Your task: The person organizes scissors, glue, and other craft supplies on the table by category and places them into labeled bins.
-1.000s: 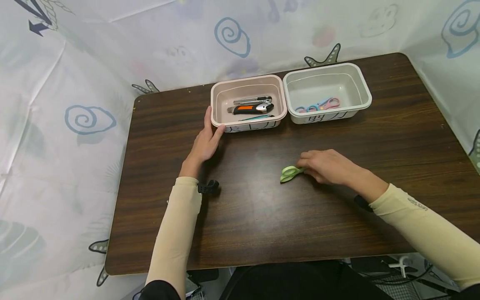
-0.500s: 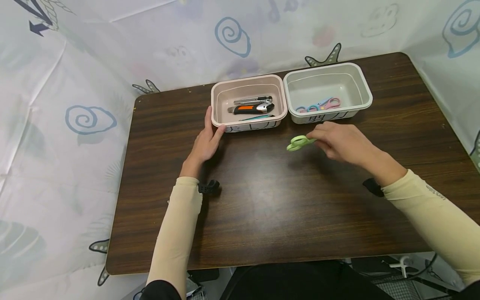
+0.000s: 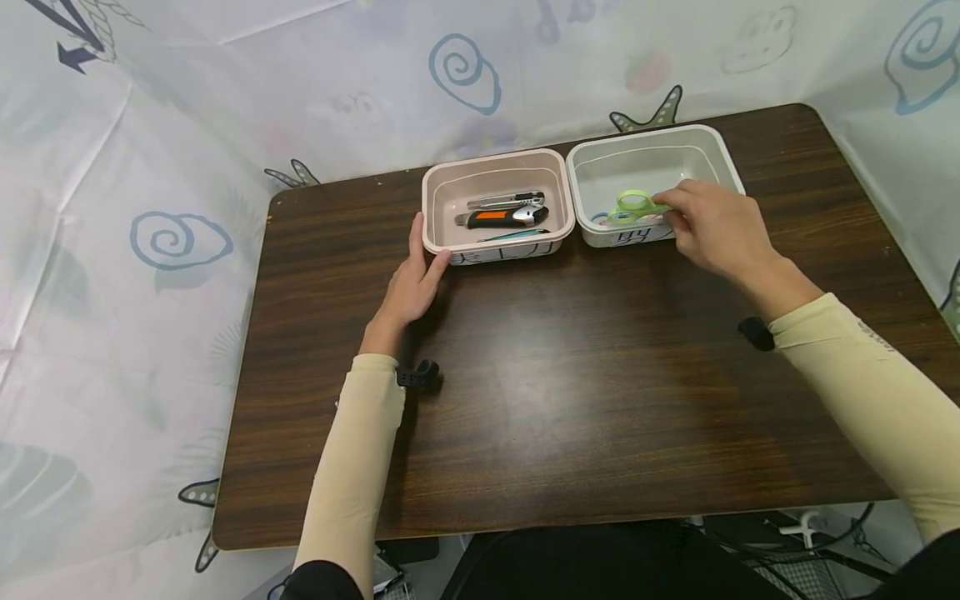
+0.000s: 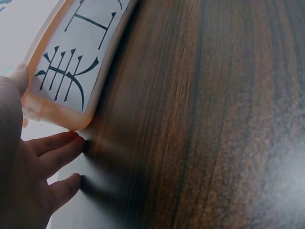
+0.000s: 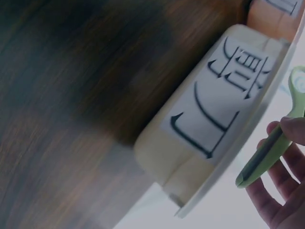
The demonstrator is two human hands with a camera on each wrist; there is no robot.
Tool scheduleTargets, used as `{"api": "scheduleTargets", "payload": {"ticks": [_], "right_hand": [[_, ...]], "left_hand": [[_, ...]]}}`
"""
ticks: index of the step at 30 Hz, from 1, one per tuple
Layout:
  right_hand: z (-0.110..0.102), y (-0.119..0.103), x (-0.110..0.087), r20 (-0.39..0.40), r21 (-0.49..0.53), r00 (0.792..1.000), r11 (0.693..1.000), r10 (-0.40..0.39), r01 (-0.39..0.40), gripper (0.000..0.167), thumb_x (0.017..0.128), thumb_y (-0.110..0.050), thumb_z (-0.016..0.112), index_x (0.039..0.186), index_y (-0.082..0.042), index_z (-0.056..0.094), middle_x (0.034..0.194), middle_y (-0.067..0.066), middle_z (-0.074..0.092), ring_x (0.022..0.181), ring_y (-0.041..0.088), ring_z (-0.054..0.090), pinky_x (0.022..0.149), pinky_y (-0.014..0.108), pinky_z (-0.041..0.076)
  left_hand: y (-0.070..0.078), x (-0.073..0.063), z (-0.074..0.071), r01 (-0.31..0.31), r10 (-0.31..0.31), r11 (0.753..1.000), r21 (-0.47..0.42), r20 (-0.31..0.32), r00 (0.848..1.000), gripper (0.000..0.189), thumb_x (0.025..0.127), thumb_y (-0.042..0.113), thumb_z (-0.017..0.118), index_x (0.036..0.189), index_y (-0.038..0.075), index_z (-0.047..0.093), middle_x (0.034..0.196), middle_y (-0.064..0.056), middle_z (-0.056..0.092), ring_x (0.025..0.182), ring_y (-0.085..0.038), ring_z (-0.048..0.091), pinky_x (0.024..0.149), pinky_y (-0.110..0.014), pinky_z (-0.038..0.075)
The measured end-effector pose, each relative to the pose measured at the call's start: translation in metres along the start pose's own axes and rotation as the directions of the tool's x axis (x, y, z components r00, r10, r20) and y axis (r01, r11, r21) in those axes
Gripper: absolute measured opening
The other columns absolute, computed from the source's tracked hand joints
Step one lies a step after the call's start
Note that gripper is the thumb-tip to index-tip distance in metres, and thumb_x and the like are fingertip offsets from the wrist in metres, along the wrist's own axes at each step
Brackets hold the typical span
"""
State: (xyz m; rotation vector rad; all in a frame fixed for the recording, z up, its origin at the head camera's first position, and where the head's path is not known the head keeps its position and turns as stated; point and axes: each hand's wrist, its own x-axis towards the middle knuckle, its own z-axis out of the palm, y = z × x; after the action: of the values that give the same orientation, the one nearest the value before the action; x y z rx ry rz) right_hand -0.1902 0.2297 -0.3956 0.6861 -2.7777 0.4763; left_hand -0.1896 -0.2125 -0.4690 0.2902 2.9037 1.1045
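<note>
At the pale pink bin, my left hand rests its thumb on the front left corner of the rim, with straight fingers along the side. My right hand pinches a pair of green scissors over the grey-green bin. Their handle loops point left; in the right wrist view the green-covered blade end lies between thumb and fingers. Below them, other scissors with a blue loop show partly inside that bin. The pink bin holds an orange-and-black utility knife, a slim silver-and-black cutter and a thin teal tool.
Both bins stand side by side at the back of the dark wood table. Each carries a white label with black characters on its front. A patterned white cloth hangs right behind the table.
The right hand has lifted the green scissors off the table and carried them back and right, over the grey-green bin. The left hand has stayed at the pink bin.
</note>
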Motion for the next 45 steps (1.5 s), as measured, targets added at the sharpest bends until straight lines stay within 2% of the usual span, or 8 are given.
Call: {"api": "scheduleTargets", "payload": {"ticks": [5,9,13,19,27,35,41,45], "right_hand": [[0.003,0.009,0.005,0.079,0.011,0.996,0.999,0.046,-0.047,0.031,0.094,-0.008,0.058,0.124,-0.009,0.066,0.114,0.012,0.065,0.101,0.034,0.06,0.066,0.056,0.045],[0.007,0.015,0.009,0.114,0.053,0.993,0.998,0.039,-0.046,0.033,0.096,-0.005,0.052,0.126,-0.007,0.065,0.109,0.014,0.064,0.088,0.033,0.058,0.067,0.051,0.043],[0.011,0.019,0.012,0.149,0.15,0.989,0.988,0.015,-0.038,0.034,0.098,-0.003,0.045,0.126,-0.004,0.065,0.104,0.015,0.063,0.081,0.029,0.05,0.072,0.045,0.037],[0.014,0.022,0.016,0.186,0.253,0.982,0.966,0.011,-0.059,0.037,0.1,-0.003,0.038,0.123,-0.002,0.066,0.111,0.018,0.065,0.086,0.029,0.051,0.078,0.044,0.037],[0.015,0.024,0.018,0.219,0.287,0.974,0.951,0.051,-0.114,0.037,0.103,-0.011,0.037,0.125,-0.002,0.066,0.113,0.018,0.066,0.097,0.03,0.057,0.085,0.049,0.04],[0.017,0.027,0.012,0.153,0.28,0.983,0.949,0.104,-0.144,0.034,0.104,-0.017,0.043,0.126,-0.002,0.065,0.123,0.019,0.064,0.11,0.037,0.058,0.092,0.055,0.039],[0.019,0.025,0.005,0.03,0.27,0.991,0.953,0.133,-0.137,0.032,0.102,-0.018,0.048,0.124,-0.004,0.067,0.122,0.017,0.065,0.112,0.038,0.057,0.092,0.055,0.039],[0.022,0.024,-0.001,-0.081,0.273,0.99,0.958,0.116,-0.09,0.027,0.099,-0.013,0.055,0.119,-0.004,0.07,0.114,0.015,0.067,0.11,0.036,0.058,0.093,0.052,0.039]], "left_hand": [[-0.001,0.0,0.0,-0.001,0.001,1.0,-0.002,0.002,1.0,0.077,0.102,0.055,0.038,0.155,0.037,-0.013,0.157,-0.011,0.031,0.131,-0.035,0.045,0.105,-0.051,0.034],[0.0,0.0,0.0,-0.002,0.002,1.0,-0.008,0.003,1.0,0.077,0.101,0.056,0.039,0.155,0.038,-0.013,0.157,-0.011,0.03,0.131,-0.035,0.045,0.104,-0.052,0.034],[0.0,-0.001,0.0,0.0,0.0,1.0,-0.011,0.004,1.0,0.077,0.101,0.057,0.038,0.155,0.039,-0.013,0.157,-0.011,0.03,0.131,-0.035,0.045,0.104,-0.052,0.034],[0.0,0.0,-0.001,0.005,-0.005,1.0,-0.003,0.004,1.0,0.076,0.101,0.057,0.037,0.155,0.039,-0.013,0.156,-0.012,0.031,0.131,-0.036,0.045,0.104,-0.052,0.034],[0.001,0.0,-0.001,0.012,-0.012,1.0,-0.002,0.007,1.0,0.076,0.101,0.057,0.037,0.155,0.039,-0.014,0.157,-0.012,0.031,0.131,-0.035,0.045,0.104,-0.052,0.034],[0.0,0.001,-0.001,0.012,-0.012,1.0,0.001,0.008,1.0,0.076,0.101,0.058,0.037,0.154,0.039,-0.014,0.157,-0.012,0.031,0.13,-0.036,0.046,0.104,-0.053,0.034],[0.001,0.0,-0.002,0.015,-0.015,1.0,-0.001,0.009,1.0,0.076,0.101,0.058,0.037,0.155,0.039,-0.014,0.156,-0.013,0.032,0.13,-0.036,0.046,0.104,-0.053,0.034],[0.001,-0.001,-0.003,0.009,-0.009,1.0,-0.005,0.009,1.0,0.077,0.101,0.056,0.038,0.155,0.037,-0.013,0.156,-0.013,0.032,0.131,-0.036,0.045,0.105,-0.052,0.034]]}}
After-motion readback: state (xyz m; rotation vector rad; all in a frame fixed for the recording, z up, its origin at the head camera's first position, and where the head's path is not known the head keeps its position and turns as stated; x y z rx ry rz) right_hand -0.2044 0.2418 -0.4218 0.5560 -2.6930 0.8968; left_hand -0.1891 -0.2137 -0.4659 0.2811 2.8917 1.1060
